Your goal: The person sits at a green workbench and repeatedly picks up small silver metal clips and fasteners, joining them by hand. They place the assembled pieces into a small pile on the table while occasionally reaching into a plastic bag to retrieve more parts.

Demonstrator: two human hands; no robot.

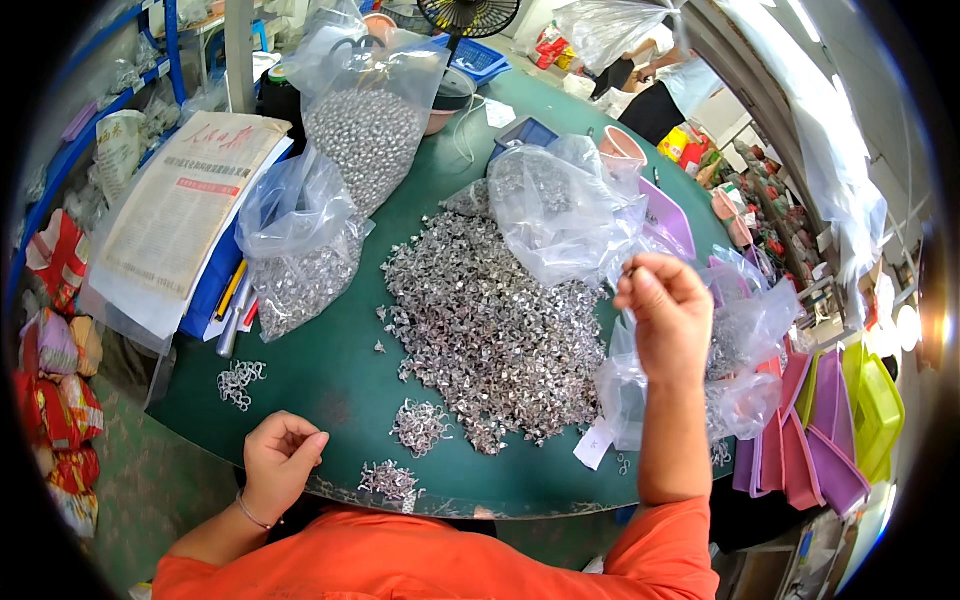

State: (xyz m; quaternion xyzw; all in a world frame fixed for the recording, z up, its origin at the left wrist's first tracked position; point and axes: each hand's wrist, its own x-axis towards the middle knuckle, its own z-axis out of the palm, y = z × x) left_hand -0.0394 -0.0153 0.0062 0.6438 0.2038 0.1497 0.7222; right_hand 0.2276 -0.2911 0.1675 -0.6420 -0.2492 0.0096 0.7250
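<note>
My right hand point(668, 310) is raised over the right side of a large heap of small silvery metal pieces point(490, 330). Its thumb and forefinger pinch together at a tiny dark thing, too small to name. Low over the front edge of the green table point(330, 375) is my left hand point(283, 462), its fingers curled and the thumb pressed on the forefinger; whatever it holds, if anything, is hidden. Between the hands lie small piles of silvery hook-like pieces point(421, 428) and more silvery bits point(388, 481). Another little pile of hooks point(241, 383) sits beyond my left hand.
Clear bags of silvery beads point(365, 140) and metal parts point(300, 270) stand at the left beside a newspaper point(195, 195). An open plastic bag point(560, 210) rests on the heap's far side. Colourful plastic trays point(800, 440) cluster at the right. Behind are a fan point(468, 15) and a person point(670, 95).
</note>
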